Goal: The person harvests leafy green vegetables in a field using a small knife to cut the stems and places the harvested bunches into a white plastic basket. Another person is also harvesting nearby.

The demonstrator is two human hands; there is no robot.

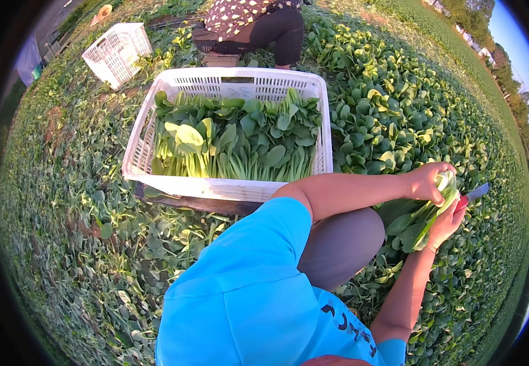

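Observation:
At the right, my left hand (429, 183) is closed around the pale stem end of a bunch of leafy greens (445, 194), which look like bok choy. Its dark leaves hang down toward my lap. My right hand (447, 224) is against the other side of the bunch and holds a knife (478, 192) by its red handle, the blade pointing out to the right. Left of my hands stands a white plastic crate (227, 187) with rows of similar greens (246, 151) packed inside.
Beyond the crate a co-worker (255, 27) sits low in dark trousers. Another white crate (118, 55) stands at the upper left. Growing greens (383, 119) cover the ground on the right; low plants and loose leaves (86, 219) cover the left. My bent knee (346, 242) is beside the crate.

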